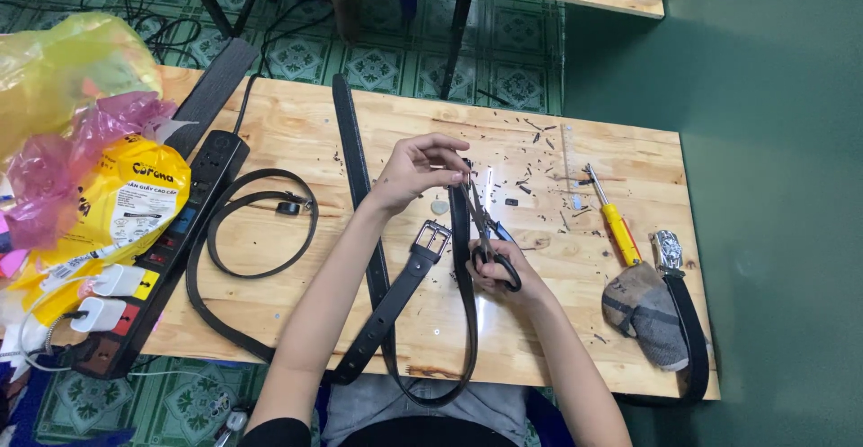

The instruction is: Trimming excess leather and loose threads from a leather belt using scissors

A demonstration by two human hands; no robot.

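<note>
Wooden table (297, 132) on green tiled floor, scraps scattered across the top. Head view: belt (464, 258) is pinched at its upper end by the left hand (415, 170), fingers closed on it, strap hanging down over the table's near edge. Scissors (488, 236) are gripped by the right hand (500, 273), fingers through the handles, blades open at the belt. Screwdriver (615, 221) lies to the right, power strip (162, 249) left.

Matt black leather belt (463, 258), shiny metal buckle (431, 237), steel scissors (485, 231), glossy varnished wooden table (297, 132), yellow plastic-handled screwdriver (613, 216).
</note>
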